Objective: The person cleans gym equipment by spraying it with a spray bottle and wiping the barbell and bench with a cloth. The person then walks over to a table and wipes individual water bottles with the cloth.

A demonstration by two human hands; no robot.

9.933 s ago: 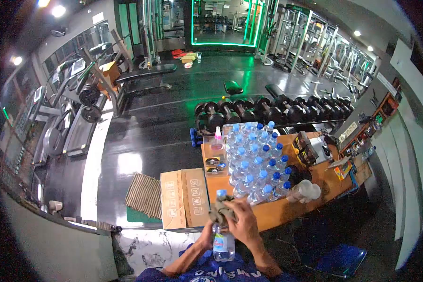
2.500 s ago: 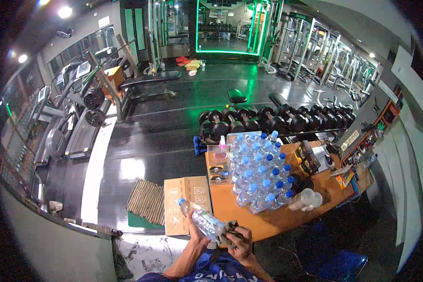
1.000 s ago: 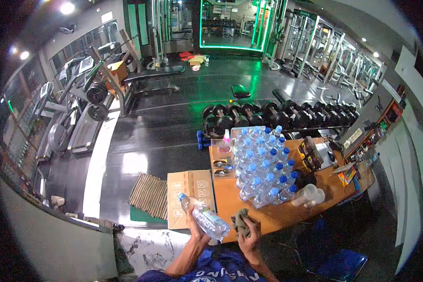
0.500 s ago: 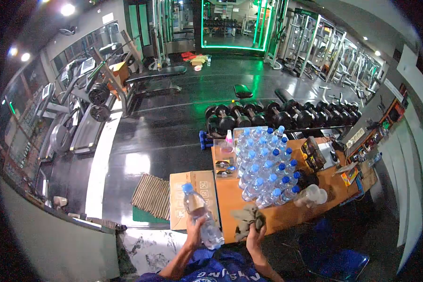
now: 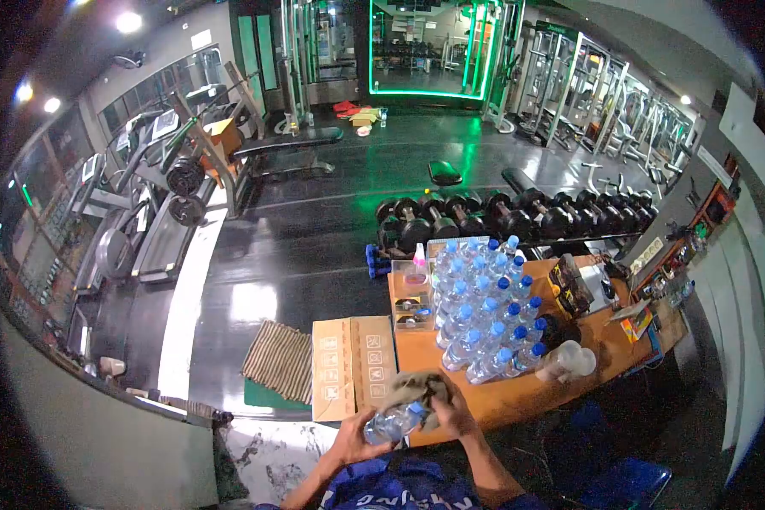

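Note:
My left hand (image 5: 354,436) is closed around a clear plastic water bottle (image 5: 388,427), which lies tilted with its light-blue cap (image 5: 416,409) pointing right. In my right hand (image 5: 456,414) is a crumpled grey-brown cloth (image 5: 412,388), held against the upper side of the bottle near the cap. Part of the bottle is hidden by the cloth and my fingers. Just beyond, several upright water bottles (image 5: 476,319) with light and dark blue caps stand close together on the wooden table (image 5: 493,395).
An open cardboard box (image 5: 353,361) stands left of the table, beside a striped mat (image 5: 279,359). Clear plastic cups (image 5: 569,364) lie right of the bottles. A blue chair (image 5: 625,480) is at lower right. Dumbbells (image 5: 510,217) line a rack behind the table.
The bottle has tipped from nearly upright, cap at upper left, to lying with its cap to the right. My right hand has brought the cloth left onto it.

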